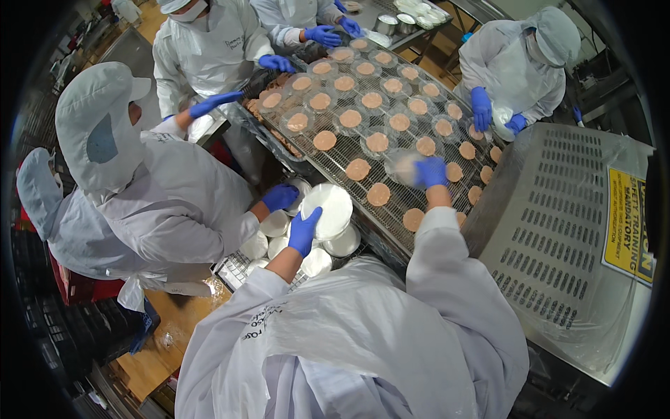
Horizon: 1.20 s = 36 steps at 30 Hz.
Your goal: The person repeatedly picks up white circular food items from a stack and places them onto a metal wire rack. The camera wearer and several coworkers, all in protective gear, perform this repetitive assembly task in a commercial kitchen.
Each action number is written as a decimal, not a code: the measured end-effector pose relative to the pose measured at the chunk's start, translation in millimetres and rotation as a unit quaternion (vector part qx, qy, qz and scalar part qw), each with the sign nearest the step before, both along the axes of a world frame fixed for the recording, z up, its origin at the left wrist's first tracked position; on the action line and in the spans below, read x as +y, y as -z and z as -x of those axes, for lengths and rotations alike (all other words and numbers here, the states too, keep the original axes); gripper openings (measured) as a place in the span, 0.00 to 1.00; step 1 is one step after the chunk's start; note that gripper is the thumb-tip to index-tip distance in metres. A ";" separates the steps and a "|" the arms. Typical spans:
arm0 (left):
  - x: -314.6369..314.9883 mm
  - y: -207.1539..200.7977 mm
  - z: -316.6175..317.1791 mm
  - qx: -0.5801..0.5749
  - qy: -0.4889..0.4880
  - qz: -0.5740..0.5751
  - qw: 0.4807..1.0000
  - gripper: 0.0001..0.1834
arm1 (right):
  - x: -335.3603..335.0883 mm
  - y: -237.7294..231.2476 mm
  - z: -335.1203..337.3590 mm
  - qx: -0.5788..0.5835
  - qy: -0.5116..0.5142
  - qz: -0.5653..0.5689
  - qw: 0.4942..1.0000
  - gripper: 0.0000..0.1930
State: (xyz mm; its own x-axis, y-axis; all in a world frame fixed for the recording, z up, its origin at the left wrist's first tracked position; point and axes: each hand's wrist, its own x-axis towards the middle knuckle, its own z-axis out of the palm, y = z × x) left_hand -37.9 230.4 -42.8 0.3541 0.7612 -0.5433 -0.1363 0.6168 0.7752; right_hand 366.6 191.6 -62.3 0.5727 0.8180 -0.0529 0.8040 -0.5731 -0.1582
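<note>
My left hand [305, 232], in a blue glove, grips a stack of white round sheets [328, 209] by its lower left side, above more round white stacks. Reaching over the wire mesh conveyor [335, 159], my blue-gloved right hand [430, 172] is smeared by motion. At its fingers is a clear round sheet [399, 170], also blurred, over a pale pink patty. Rows of round flat patties [358, 169] lie on the mesh. Many toward the far end have clear round sheets over them; several near ones are bare.
Below my left hand, round white stacks [317, 262] stand on a wire rack. A co-worker's gloved hand [280, 197] touches that group. Other co-workers stand along both sides of the conveyor. A slotted metal cover [551, 230] with a yellow sign borders it on the right.
</note>
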 end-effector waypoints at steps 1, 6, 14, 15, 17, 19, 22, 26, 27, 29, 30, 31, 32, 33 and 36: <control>-7.2 5.2 3.0 0.006 -0.002 0.001 1.000 0.26 | -25.7 14.7 -43.9 0.081 0.149 -0.073 0.983 0.13; -17.8 13.2 28.1 -0.006 -0.005 0.018 1.000 0.27 | -35.6 16.6 -57.0 -0.116 0.179 -0.071 0.974 0.12; -25.5 11.4 36.7 0.000 0.036 -0.002 0.999 0.27 | -32.0 -19.9 102.1 0.115 -0.046 0.198 0.972 0.15; -26.7 10.4 38.2 -0.004 0.043 -0.021 0.999 0.27 | -34.0 -45.6 138.5 0.247 -0.025 0.053 0.967 0.16; -30.1 3.6 34.8 -0.013 0.072 -0.060 0.996 0.26 | -30.2 -58.3 195.9 0.343 -0.093 -0.026 0.934 0.17; -33.1 1.4 34.9 -0.003 0.078 -0.037 0.996 0.26 | -31.8 -39.9 220.2 0.274 -0.142 0.015 0.951 0.17; -48.4 22.1 48.5 0.003 0.060 -0.006 0.998 0.27 | -45.9 -0.1 225.1 0.319 -0.168 -0.014 0.933 0.18; -54.2 42.4 67.1 -0.013 0.035 0.022 0.999 0.26 | -33.9 30.0 156.9 0.397 -0.085 0.025 0.914 0.17; -53.9 44.7 70.1 -0.009 0.034 0.022 0.999 0.25 | -33.6 32.1 159.2 0.369 -0.065 0.032 0.927 0.17; -56.6 51.0 76.8 -0.006 0.026 0.020 0.999 0.24 | -33.1 24.2 184.5 0.327 -0.079 0.010 0.942 0.16; -56.3 54.8 80.4 -0.018 0.023 0.022 0.999 0.25 | -34.3 16.0 207.4 0.311 -0.111 -0.020 0.944 0.15; -53.1 54.9 80.0 -0.034 0.021 0.024 0.999 0.26 | -31.9 -23.4 241.2 0.352 -0.143 0.051 0.924 0.15; -51.3 52.4 78.4 -0.052 0.026 0.024 0.998 0.26 | -36.5 -17.4 261.0 0.317 -0.146 0.036 0.937 0.15; -51.3 49.6 81.1 -0.042 0.029 0.027 0.998 0.26 | -41.4 -3.5 276.7 0.282 -0.149 0.021 0.948 0.15; -57.7 55.9 100.1 0.002 0.024 0.029 0.999 0.25 | -44.8 22.3 270.8 0.353 -0.159 -0.052 0.920 0.15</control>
State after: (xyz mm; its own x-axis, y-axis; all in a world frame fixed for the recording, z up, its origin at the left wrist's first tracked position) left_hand -138.1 172.7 -98.7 0.3876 0.7100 -0.5879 -0.1028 0.6671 0.7378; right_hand 95.7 146.8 -84.6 0.1552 0.9603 -0.2320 0.6038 -0.2781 -0.7471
